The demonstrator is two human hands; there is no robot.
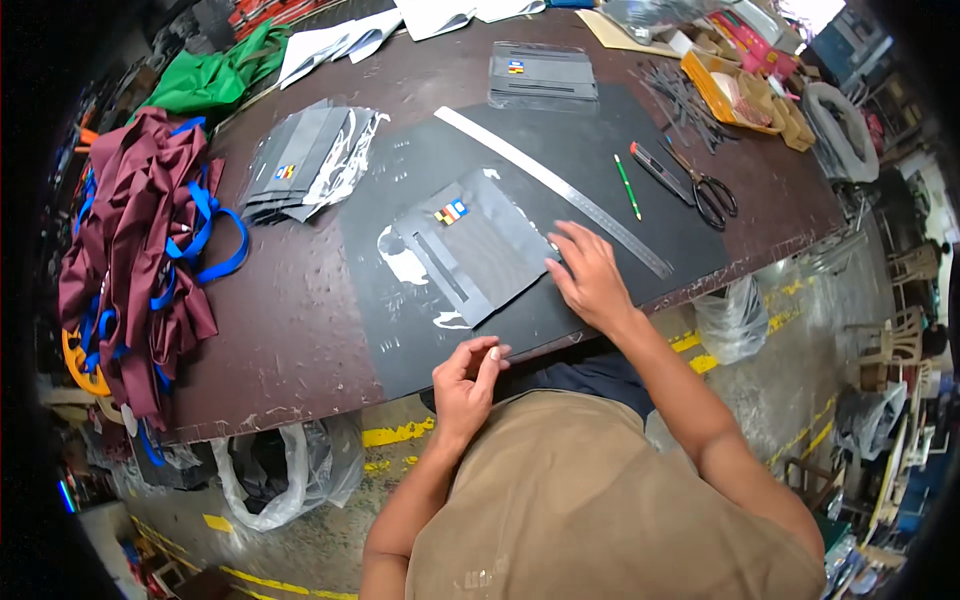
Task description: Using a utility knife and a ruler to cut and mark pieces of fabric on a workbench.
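A grey fabric piece (480, 250) with a small coloured patch lies on a black mat (400, 330) in front of me. My right hand (588, 278) rests flat on the mat at the piece's right edge, fingers spread, holding nothing. My left hand (467, 382) hovers at the table's near edge with fingertips pinched together; whether anything small sits between them I cannot tell. A long metal ruler (555, 190) lies diagonally just beyond my right hand.
A stack of grey pieces (300, 165) and another stack (542, 75) sit farther back. Maroon bags with blue straps (150, 240) pile at the left. A green pen (627, 187), a utility knife (660, 172) and scissors (710, 195) lie at right. Plastic bags (290, 475) hang below the table.
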